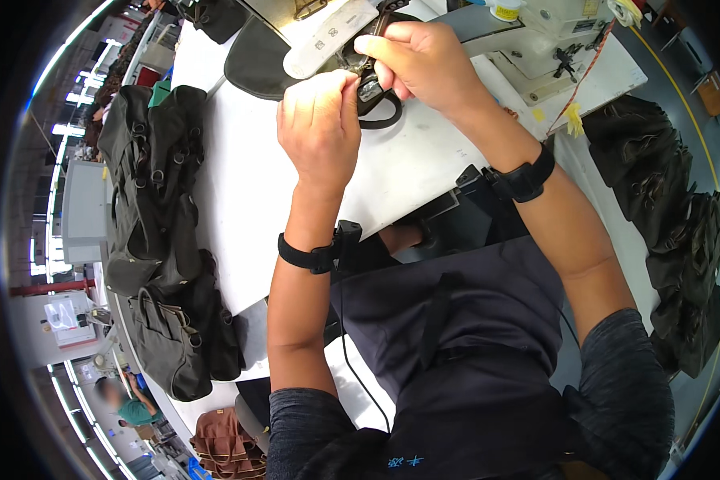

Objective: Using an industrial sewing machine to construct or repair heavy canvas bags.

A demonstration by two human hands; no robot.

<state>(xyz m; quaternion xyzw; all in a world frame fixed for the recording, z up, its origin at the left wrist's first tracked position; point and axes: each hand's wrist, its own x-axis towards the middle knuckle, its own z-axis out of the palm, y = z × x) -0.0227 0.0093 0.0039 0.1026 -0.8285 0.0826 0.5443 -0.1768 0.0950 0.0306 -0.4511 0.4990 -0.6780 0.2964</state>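
Dark strap: we find the loop [380,125] at the far part of the table, just beside both hands; its upper end is hidden by the fingers and the machine.
Machine arm: a white, smooth, round-ended casing [332,36], cut off by the top edge; we cannot make out the small metal parts below it.
Dark bag: a matt, rounded piece [252,60] behind the machine arm, partly covered.
Left hand: raised [320,120], back toward us, fingers curled down at the dark work; the fingertips are mostly hidden, so we cannot tell how firmly it grasps.
Right hand: thumb extended, fingers bent inward [424,64], beside the machine arm; we cannot tell whether it pinches anything.
Forearms: both reach upward, the right slanting inward, each with a black wristband.
Table: white, flat, faintly marked [256,168].
Bag pile: dark, creased, soft bags with handles [148,232], overlapping at left.
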